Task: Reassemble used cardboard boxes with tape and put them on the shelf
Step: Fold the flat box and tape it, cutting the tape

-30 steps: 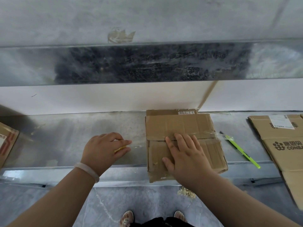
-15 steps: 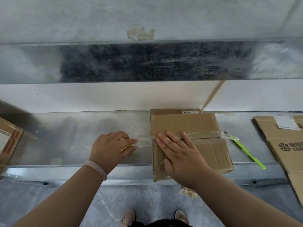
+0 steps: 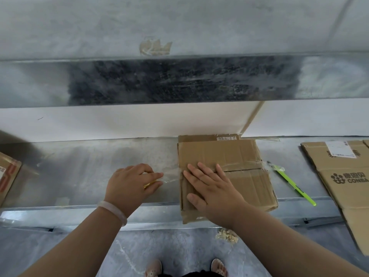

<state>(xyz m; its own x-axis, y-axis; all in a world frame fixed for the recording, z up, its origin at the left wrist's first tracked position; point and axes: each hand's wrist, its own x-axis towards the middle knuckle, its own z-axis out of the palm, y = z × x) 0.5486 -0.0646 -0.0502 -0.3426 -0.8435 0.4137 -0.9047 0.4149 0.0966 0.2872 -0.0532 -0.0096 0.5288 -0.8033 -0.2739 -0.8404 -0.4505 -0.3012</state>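
- Pressing flat on the cardboard box (image 3: 219, 152), the right hand (image 3: 214, 188) lies with its fingers straight and spread, palm down, over the left half of the top; it grasps nothing.
- Cardboard box: it stands on the metal shelf (image 3: 83, 168), with its far edge against the white back panel and its near edge overhanging the shelf's front lip. The two top flaps meet in a seam that runs left to right.
- Clear tape (image 3: 172, 173): a strip lies along the seam, passes under the right hand's fingers, and stretches off the box's left edge to the left hand (image 3: 129, 184).
- Left hand: it rests on the shelf just left of the box, with its fingers curled round a tape roll (image 3: 150, 183), of which only a yellow edge shows. A pale bracelet (image 3: 113, 211) sits on the wrist.
- Green pen-shaped tool (image 3: 289, 182): it lies slantwise on the shelf just right of the box, its near end over the front lip.
- Flattened carton (image 3: 347, 188): printed CONBA, it lies farther right, apart from the tool.
- Another box (image 3: 8, 176): it is partly in view at the shelf's far left.
- Crumpled scrap (image 3: 227, 235): it lies on the floor below the shelf's front edge.
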